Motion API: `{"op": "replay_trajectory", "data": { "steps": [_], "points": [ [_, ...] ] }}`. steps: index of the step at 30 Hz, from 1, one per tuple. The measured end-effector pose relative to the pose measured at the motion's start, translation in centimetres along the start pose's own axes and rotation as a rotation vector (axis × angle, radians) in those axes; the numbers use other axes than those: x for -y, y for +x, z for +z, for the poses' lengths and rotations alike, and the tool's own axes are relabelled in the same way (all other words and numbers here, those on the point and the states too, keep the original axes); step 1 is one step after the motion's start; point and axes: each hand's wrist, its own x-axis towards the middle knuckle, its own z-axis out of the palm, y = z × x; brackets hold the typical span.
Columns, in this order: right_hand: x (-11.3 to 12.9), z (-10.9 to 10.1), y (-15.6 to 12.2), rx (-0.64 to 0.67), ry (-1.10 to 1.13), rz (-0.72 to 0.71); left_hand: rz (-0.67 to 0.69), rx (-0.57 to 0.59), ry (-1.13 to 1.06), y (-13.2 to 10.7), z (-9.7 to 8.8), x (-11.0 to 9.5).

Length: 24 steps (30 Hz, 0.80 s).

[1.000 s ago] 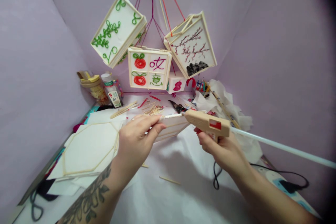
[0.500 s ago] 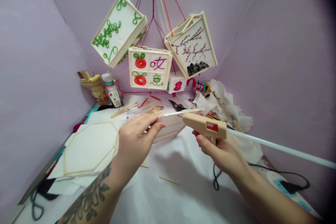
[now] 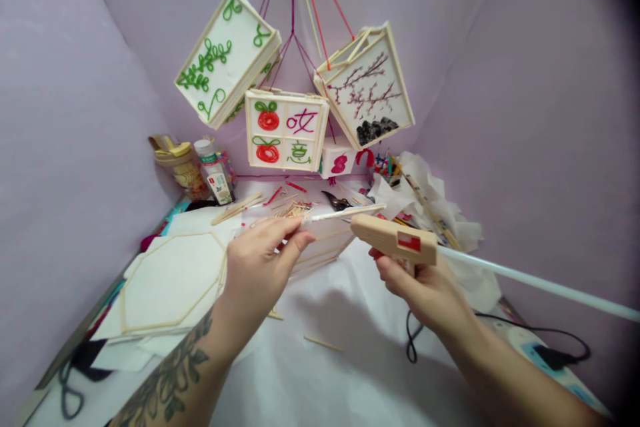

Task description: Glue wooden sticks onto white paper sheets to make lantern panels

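Note:
My left hand [image 3: 260,263] pinches one end of a thin wooden stick [image 3: 345,213], holding it level above the white table [image 3: 320,373]. Its free end reaches just over the nozzle of a beige hot glue gun [image 3: 395,240]. My right hand [image 3: 425,290] is wrapped round the gun's grip, and a long white glue stick [image 3: 540,283] juts out of its back to the right. A framed white panel [image 3: 325,243] lies on the table beneath the stick.
Several decorated paper lanterns [image 3: 286,130] hang on red strings at the back. A hexagonal white frame [image 3: 170,283] lies at left. Glue bottle [image 3: 214,173], jar [image 3: 177,163], scissors [image 3: 336,201], loose sticks and crumpled paper [image 3: 435,207] crowd the back. A black cord [image 3: 530,333] trails right.
The glue gun has drawn back a little from the stick toward the right and down. My left hand raised the stick's free end slightly. The stick now lies above the nozzle.

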Motion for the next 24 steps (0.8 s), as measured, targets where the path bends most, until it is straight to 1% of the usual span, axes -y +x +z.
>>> {"op": "replay_trajectory", "data": {
  "steps": [9, 24],
  "points": [
    [0.54, -0.14, 0.02, 0.021, 0.003, -0.004, 0.012, 0.000, -0.015, -0.18, 0.08, -0.28],
    [0.13, -0.26, 0.21, 0.010, -0.018, -0.015, 0.014, 0.001, -0.041, -0.26, 0.07, -0.27]
  ]
}}
